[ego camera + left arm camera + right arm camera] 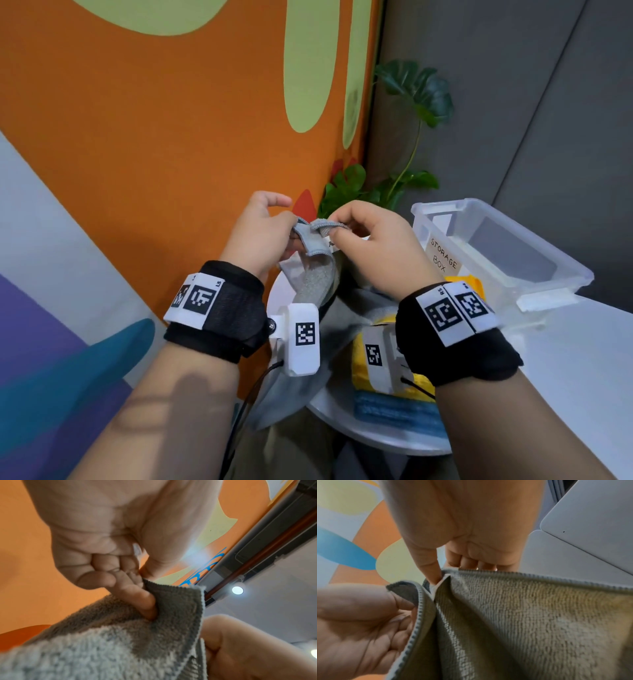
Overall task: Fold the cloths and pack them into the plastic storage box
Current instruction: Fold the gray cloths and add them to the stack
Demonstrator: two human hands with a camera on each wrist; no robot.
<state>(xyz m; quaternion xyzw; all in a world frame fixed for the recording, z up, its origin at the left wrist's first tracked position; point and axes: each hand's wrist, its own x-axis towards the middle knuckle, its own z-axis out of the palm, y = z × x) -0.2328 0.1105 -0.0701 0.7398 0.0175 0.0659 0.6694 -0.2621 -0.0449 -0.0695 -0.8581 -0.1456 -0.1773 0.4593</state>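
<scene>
Fluffy grey cloth (pixel 317 274) with stitched edge, pinched between both hands

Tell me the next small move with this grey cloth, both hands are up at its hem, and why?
Probably draw the hands apart along the hem to spread it. The left hand and right hand pinch the grey cloth close together, so it hangs bunched, unfolded, above the table; the storage box waits open.

grey terry cloth (pixel 317 270) hangs crumpled from both hands; clear, open storage box (pixel 548 270) right of right hand.
</scene>
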